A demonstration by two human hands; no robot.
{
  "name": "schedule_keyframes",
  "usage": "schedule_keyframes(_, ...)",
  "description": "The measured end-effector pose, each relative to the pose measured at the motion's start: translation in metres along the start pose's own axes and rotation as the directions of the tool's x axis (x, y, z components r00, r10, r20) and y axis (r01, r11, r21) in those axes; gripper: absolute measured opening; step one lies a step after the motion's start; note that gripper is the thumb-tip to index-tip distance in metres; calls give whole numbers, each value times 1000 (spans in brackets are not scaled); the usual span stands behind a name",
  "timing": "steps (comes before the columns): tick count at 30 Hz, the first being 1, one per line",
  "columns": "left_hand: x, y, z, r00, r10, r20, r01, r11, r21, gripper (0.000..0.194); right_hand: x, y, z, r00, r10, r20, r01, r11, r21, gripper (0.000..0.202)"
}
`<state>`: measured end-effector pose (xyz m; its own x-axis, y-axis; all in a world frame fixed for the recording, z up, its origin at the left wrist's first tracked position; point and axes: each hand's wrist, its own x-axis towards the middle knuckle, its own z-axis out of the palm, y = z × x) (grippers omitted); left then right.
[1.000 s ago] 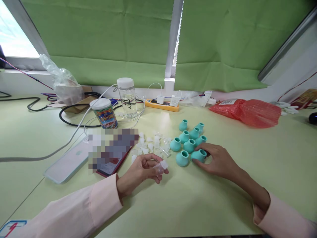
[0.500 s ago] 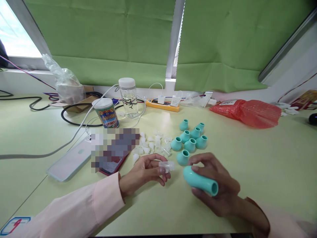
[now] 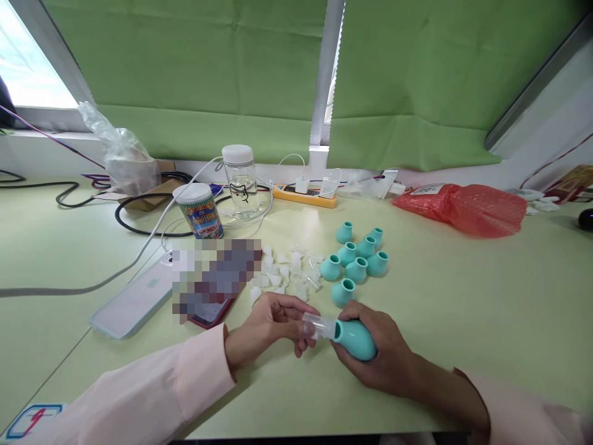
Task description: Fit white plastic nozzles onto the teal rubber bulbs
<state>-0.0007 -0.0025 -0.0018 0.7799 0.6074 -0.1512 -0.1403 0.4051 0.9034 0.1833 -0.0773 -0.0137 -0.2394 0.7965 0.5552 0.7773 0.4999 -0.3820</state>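
Observation:
My left hand [image 3: 282, 321] is closed around the outer end of a clear plastic tube piece [image 3: 319, 326]. The other end of that piece sits at the mouth of a teal rubber squeeze bulb [image 3: 359, 341]; how deep it reaches inside I cannot tell. My right hand [image 3: 384, 352] grips the bulb from behind, its mouth pointing left. Just beyond my hands stand several more teal bulbs [image 3: 343, 293], mouths up. To their left lies a loose pile of small clear and whitish plastic parts [image 3: 278, 275].
Left of the pile lie a red-edged phone [image 3: 217, 306] and a pale-cased phone [image 3: 134, 296]. Behind them stand a printed canister [image 3: 202, 213] and a clear bottle [image 3: 243, 185] among cables. A yellow power strip [image 3: 303, 196] and a red plastic bag [image 3: 463, 210] lie at the back.
My right hand has turned the bulb so that its mouth now faces left instead of right. The clear tube piece and the bulb's mouth have come together.

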Motion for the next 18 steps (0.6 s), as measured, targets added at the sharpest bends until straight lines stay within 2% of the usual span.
schedule_keyframes(4,0,0,2,997,6,-77,2,995,103,24,-1,5,3,992,-123,22,124,988,-92,19)
schedule_keyframes(9,-2,2,6,993,15,-115,17,963,270,26,-1,9,6,979,-198,39,201,956,-212,17)
schedule_keyframes(13,-5,2,9,980,120,-157,-31,876,481,26,1,10,6,985,-151,87,163,974,-156,19)
schedule_keyframes(15,-6,2,8,975,184,-125,-83,822,563,25,2,9,6,989,-104,107,112,991,-73,20)
schedule_keyframes(18,-7,2,7,977,207,-48,-138,791,596,25,4,6,5,988,-22,156,11,997,75,19)
